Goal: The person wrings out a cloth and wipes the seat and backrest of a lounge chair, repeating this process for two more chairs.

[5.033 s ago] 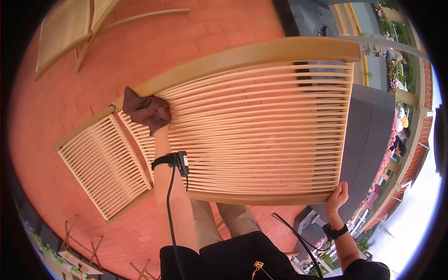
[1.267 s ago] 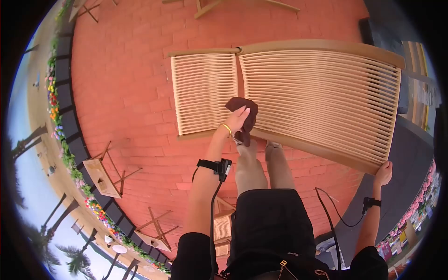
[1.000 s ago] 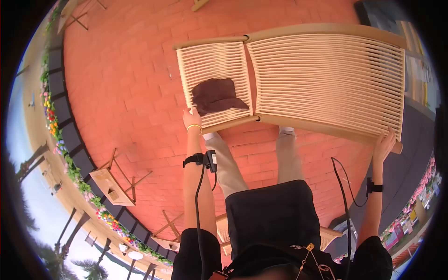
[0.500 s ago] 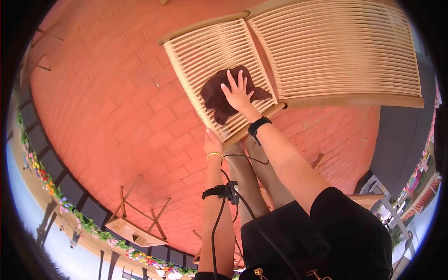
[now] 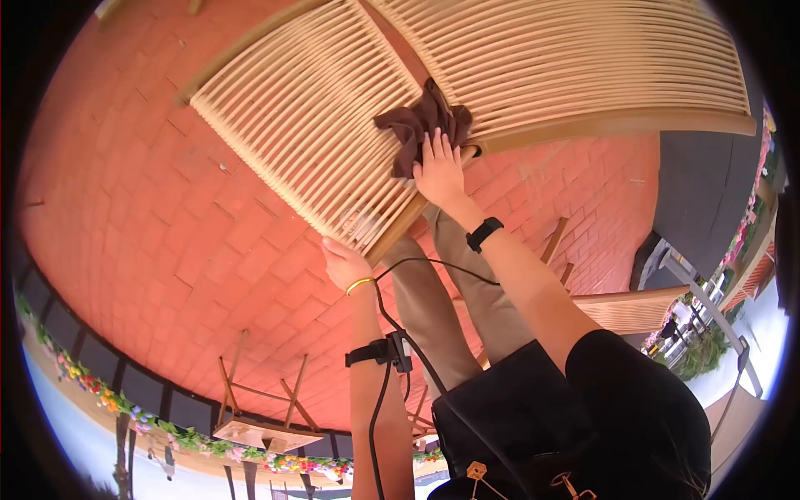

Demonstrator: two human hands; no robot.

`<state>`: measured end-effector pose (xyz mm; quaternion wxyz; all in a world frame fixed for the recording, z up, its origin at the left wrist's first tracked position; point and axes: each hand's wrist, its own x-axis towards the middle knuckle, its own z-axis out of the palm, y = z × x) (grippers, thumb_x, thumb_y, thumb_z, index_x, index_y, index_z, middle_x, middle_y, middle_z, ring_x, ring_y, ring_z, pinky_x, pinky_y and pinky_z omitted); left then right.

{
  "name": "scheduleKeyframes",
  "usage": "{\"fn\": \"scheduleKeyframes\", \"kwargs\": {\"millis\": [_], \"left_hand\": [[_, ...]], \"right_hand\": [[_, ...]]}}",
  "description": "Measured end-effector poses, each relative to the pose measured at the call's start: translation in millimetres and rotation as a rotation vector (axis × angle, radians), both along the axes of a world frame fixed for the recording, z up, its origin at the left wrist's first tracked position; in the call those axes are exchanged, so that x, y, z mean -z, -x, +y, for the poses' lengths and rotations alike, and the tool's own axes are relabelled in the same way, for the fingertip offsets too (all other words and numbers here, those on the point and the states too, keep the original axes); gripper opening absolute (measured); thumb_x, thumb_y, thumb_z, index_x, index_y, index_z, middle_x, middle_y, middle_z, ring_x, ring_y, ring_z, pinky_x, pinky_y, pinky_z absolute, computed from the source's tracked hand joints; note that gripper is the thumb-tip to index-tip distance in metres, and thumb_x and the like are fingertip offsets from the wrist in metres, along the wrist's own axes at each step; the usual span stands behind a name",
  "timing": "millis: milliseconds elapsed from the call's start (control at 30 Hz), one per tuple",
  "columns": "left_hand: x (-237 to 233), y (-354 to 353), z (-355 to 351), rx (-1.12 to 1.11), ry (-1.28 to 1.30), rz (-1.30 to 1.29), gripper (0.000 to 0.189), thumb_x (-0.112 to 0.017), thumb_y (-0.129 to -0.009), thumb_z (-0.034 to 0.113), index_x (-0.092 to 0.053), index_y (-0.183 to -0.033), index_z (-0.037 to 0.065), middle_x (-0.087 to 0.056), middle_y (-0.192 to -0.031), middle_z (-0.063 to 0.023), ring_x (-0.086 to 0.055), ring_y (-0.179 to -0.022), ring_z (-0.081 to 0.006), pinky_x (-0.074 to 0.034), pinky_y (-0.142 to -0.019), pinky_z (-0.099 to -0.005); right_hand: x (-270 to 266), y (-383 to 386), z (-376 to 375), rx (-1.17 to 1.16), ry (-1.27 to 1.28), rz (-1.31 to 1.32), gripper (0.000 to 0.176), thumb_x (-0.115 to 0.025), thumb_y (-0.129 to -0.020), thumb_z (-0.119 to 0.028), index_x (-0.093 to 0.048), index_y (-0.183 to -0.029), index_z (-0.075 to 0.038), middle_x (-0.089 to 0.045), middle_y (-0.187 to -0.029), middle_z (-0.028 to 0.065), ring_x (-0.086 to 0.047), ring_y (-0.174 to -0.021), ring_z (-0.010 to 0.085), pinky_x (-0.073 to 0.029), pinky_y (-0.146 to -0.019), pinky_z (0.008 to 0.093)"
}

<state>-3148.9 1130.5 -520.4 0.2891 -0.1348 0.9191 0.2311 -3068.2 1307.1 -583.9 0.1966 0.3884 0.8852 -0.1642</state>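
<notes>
A wooden-framed chair with pale cord panels stands in front of me; its smaller panel (image 5: 292, 117) is nearest. My right hand (image 5: 442, 177) is over a bunched dark brown cloth (image 5: 425, 129), pressing it onto the near right corner of that panel, by the wooden rail. Its fingers are close together on the cloth, with the thumb at the side. My left hand (image 5: 345, 265) is closed around the near left corner of the same panel; the frame hides part of its fingers. A black strap device (image 5: 392, 352) with a cable is on my left forearm.
The larger cord panel (image 5: 575, 62) extends to the upper right. Red brick paving (image 5: 242, 225) lies below. A wooden stool (image 5: 267, 435) is at the lower left, and another slatted seat (image 5: 637, 310) at the right. Loose black cable (image 5: 433, 262) crosses in front of my legs.
My right hand and the cloth have moved from the middle of the smaller panel to its near right corner, and the cloth is more bunched. The view has shifted; my left hand stays at its corner.
</notes>
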Motion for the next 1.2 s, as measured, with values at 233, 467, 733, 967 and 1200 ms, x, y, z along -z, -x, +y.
{"fn": "scheduleKeyframes", "kwargs": {"millis": [233,467,733,967,1200], "left_hand": [[4.8,-1.4,-9.7,0.09,-0.003,-0.152,0.06,-0.029,-0.091,0.046,-0.052,-0.112,-0.006,-0.061,-0.101,-0.0221,-0.057,-0.095,-0.0373,-0.045,-0.079,-0.0435],[1.0,3.0,3.1,-0.182,-0.067,-0.144,0.06,-0.025,-0.093,0.045,-0.049,-0.119,-0.004,-0.056,-0.11,-0.0248,-0.054,-0.102,-0.037,-0.042,-0.086,-0.0415],[4.5,2.1,-0.4,0.404,0.148,-0.203,0.061,-0.029,-0.091,0.044,-0.059,-0.096,-0.009,-0.062,-0.089,-0.0248,-0.06,-0.08,-0.0389,-0.044,-0.071,-0.0451],[1.2,3.7,2.0,-0.194,0.052,-0.137,0.068,-0.022,-0.093,0.044,-0.059,-0.084,-0.013,-0.059,-0.085,-0.0313,-0.055,-0.081,-0.0462,-0.042,-0.072,-0.0502],[1.1,3.8,2.5,-0.148,0.108,-0.154,0.066,-0.022,-0.093,0.043,-0.061,-0.086,-0.009,-0.059,-0.08,-0.0307,-0.055,-0.077,-0.047,-0.042,-0.069,-0.0526]], "right_hand": [[-94.1,-11.6,-80.6,-0.224,0.28,0.347,0.03,-0.053,-0.08,-0.014,-0.058,-0.106,0.0,-0.053,-0.116,0.0143,-0.047,-0.103,0.0256,-0.037,-0.091,0.0371],[-33.4,-25.3,7.8,0.16,-0.059,-0.02,0.026,-0.052,-0.08,-0.017,-0.059,-0.099,-0.002,-0.051,-0.099,0.0116,-0.046,-0.097,0.0268,-0.039,-0.077,0.0393],[-45.1,72.8,-66.4,-0.145,0.178,0.487,0.039,-0.057,-0.079,-0.03,-0.055,-0.113,-0.012,-0.046,-0.102,0.0082,-0.048,-0.086,0.0245,-0.046,-0.066,0.0342],[15.7,136.3,-11.6,0.229,0.079,-0.135,0.052,-0.05,-0.082,-0.02,-0.037,-0.127,0.003,-0.027,-0.125,0.0224,-0.036,-0.103,0.0365,-0.037,-0.076,0.0409],[-22.7,165.0,-74.0,0.159,0.16,0.273,0.07,-0.041,-0.084,-0.055,-0.02,-0.14,-0.017,-0.012,-0.143,0.0221,-0.034,-0.11,0.0434,-0.023,-0.094,0.0558]]}}
